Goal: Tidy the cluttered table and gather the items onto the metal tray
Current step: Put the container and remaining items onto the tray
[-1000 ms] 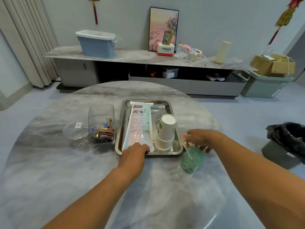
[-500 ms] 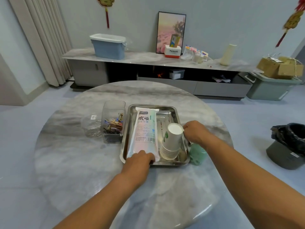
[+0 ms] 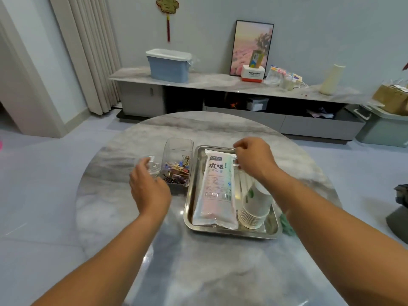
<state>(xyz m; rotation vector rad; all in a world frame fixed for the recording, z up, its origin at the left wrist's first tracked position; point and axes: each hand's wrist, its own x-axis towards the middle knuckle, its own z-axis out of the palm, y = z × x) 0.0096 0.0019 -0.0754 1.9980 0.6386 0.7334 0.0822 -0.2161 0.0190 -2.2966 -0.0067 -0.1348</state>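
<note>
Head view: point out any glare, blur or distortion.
Head view: wide-angle bending curves the curtain and wall edges; soft glare on the table near the camera and on the tray rim; the left hand is slightly motion-blurred; the background stays reasonably sharp.

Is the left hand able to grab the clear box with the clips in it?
Probably yes. The left hand hovers open just beside the clear box of clips, which stands on the table left of the metal tray. Nothing lies between them; only a small clear round container sits nearby.
</note>
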